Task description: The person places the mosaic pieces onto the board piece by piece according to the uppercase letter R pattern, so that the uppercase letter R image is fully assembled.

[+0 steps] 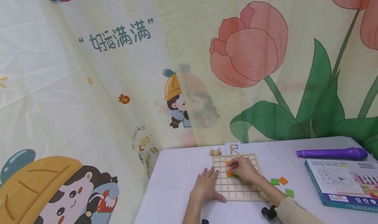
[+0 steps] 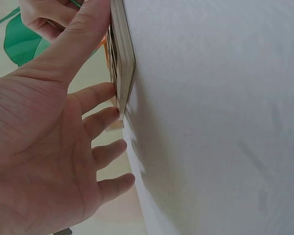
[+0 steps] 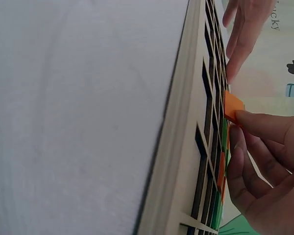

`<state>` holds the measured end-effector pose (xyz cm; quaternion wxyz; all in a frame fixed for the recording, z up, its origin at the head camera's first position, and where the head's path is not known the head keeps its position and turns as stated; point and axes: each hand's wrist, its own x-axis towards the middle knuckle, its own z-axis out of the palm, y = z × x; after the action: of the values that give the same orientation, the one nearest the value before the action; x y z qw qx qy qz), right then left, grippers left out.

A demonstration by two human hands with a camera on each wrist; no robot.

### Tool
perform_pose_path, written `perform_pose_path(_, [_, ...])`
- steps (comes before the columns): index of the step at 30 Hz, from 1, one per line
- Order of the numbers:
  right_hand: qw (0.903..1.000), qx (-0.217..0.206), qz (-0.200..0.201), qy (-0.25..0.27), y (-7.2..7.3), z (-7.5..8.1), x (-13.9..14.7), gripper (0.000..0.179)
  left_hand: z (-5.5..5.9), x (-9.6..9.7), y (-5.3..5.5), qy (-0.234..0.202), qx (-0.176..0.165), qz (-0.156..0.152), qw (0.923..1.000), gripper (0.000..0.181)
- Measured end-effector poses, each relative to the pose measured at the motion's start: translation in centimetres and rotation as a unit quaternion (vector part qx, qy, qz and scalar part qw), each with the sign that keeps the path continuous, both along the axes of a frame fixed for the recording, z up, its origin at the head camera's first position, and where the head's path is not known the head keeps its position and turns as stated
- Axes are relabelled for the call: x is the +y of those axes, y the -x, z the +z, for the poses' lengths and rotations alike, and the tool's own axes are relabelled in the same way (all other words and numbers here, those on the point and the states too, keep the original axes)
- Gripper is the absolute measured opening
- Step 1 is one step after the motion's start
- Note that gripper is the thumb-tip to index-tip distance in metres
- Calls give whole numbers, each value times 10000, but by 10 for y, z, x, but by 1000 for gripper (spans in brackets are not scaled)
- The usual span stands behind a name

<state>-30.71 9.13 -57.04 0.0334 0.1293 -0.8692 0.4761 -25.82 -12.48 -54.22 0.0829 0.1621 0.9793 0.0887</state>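
Evidently, 2 bare hands attend 1 light wooden grid board [image 1: 222, 186] on 1 white-covered table [image 1: 171, 184]; the left hand [image 1: 205, 186] is spread, fingertips at the board's left edge, thumb at its near left corner; the right hand [image 1: 245, 169] pinches 1 orange square tile [image 3: 232, 104] between thumb and fingers, over the grid.
The pinched tile is tipped, its flat face seen from the right wrist; being square, it shows no long axis; contact with the grid cannot be told; further orange and green tiles sit on the board, partly covered, full count not determinable.
Loose to the right lie 2 green square tiles [image 1: 275, 182] and 1 loose orange square tile [image 1: 283, 180], turned cornerwise to the board; beyond, 1 purple stick-shaped object [image 1: 330, 153], long axis left to right.
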Motion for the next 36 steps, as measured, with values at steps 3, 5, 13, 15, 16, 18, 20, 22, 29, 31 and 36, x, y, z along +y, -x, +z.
perform_pose_path(3, [10000, -66, -22, -64, -2, 0, 0, 20, -1, 1, 0, 40, -19, 7, 10000, 118])
perform_pose_path(5, [9999, -63, -58, -116, -3, 0, -1, 21, -1, 1, -1, 54, -21, 2, 10000, 118])
perform_pose_path(13, [9999, 19, 24, -155, -5, -2, 2, 23, 0, 2, -2, 49, -59, -23, 10000, 119])
perform_pose_path(15, [9999, 56, 59, -150, -6, 0, 4, 23, -1, 2, -2, 28, -53, -25, 10000, 118])
perform_pose_path(16, [9998, 59, 53, -168, -6, 1, 6, 23, -1, 3, -2, 38, -43, -29, 10000, 118])
perform_pose_path(18, [9998, 125, 69, -144, -8, 5, 10, 22, -1, 3, -2, 33, -30, -33, 10000, 119])
perform_pose_path(20, [9998, 171, 57, -91, -10, 11, 15, 20, -2, 2, -2, 9, -19, -39, 10000, 119])
perform_pose_path(22, [9998, 180, 29, -54, -13, 18, 22, 19, -2, 2, -2, -27, -8, -44, 10000, 119])
perform_pose_path(29, [9995, 240, -109, -187, -23, 41, 49, 18, 0, 1, -2, -72, -37, -18, 10000, 120])
perform_pose_path(31, [9992, 306, -121, -246, -26, 46, 57, 19, 1, 1, -2, -93, -45, -16, 9999, 120])
perform_pose_path(36, [9984, 358, -249, -350, -34, 52, 75, 21, 0, 1, -1, -148, -47, -31, 9999, 120])
